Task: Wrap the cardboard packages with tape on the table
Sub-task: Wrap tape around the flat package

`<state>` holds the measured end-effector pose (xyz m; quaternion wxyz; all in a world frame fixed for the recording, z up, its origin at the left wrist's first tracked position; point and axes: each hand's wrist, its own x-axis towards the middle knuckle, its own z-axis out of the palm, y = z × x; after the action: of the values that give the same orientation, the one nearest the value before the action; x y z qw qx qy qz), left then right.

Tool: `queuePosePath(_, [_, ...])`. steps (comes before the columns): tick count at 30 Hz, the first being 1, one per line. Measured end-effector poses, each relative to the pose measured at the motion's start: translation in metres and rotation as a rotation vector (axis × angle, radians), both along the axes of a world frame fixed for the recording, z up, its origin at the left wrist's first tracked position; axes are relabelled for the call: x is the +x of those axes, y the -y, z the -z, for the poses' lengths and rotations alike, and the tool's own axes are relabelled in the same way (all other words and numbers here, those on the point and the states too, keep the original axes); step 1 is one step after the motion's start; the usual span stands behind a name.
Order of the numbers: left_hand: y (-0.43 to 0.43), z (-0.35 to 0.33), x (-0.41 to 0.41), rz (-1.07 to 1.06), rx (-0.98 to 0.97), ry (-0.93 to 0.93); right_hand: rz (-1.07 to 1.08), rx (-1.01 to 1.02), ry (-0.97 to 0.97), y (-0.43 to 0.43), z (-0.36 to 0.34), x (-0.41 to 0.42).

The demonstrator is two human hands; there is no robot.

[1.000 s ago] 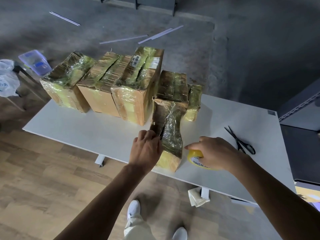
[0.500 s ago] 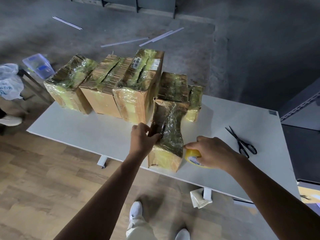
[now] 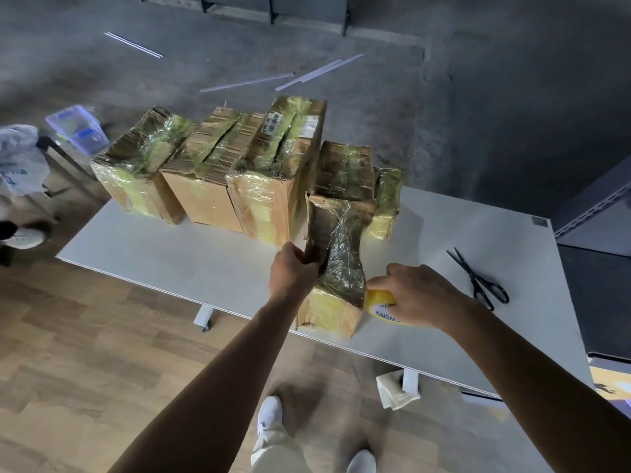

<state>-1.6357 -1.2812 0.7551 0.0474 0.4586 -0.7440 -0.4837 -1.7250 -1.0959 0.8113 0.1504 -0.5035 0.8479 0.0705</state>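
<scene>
Package [image 3: 333,312] is gripped at its upper left edge by the left hand [image 3: 293,272]; the right hand [image 3: 421,297] holds the tape roll [image 3: 378,301] against its right side. It lies at the near edge of the table [image 3: 164,254], partly taped. Risk: tape pull may drag it off that edge if the left grip slackens; slack tape will wrinkle. Scissors [image 3: 479,279] lie further right.

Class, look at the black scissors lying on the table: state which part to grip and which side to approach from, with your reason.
Grip the scissors by the handle loops, coming from above on the near side: they lie flat, loops towards the person, blades pointing away.
</scene>
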Motion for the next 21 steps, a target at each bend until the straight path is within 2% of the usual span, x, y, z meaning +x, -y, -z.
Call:
queuePosePath(2, [-0.006, 0.0, 0.006, 0.065, -0.367, 0.015, 0.006, -0.008, 0.001, -0.001, 0.0, 0.001])
queuePosePath(4, [-0.016, -0.001, 0.013, 0.179, -0.809, -0.125, 0.016, -0.02, 0.007, -0.003, 0.001, 0.002])
queuePosePath(6, [-0.027, 0.002, 0.021, 0.355, -1.011, -0.242, 0.014, -0.033, 0.002, -0.005, 0.003, 0.003])
queuePosePath(15, [-0.032, 0.019, 0.044, 0.615, -1.007, -0.223, 0.031, -0.054, 0.044, -0.008, 0.005, 0.004])
queuePosePath(17, [-0.041, 0.014, 0.046, 0.739, -0.984, -0.215, 0.027, -0.065, 0.036, -0.01, 0.005, 0.004])
queuePosePath(19, [-0.05, 0.013, 0.044, 0.886, -0.988, -0.085, 0.022, -0.088, 0.022, -0.01, 0.008, 0.003])
queuePosePath(21, [-0.054, 0.013, 0.038, 0.919, -1.006, 0.051, 0.038, -0.117, 0.061, -0.013, 0.015, 0.003])
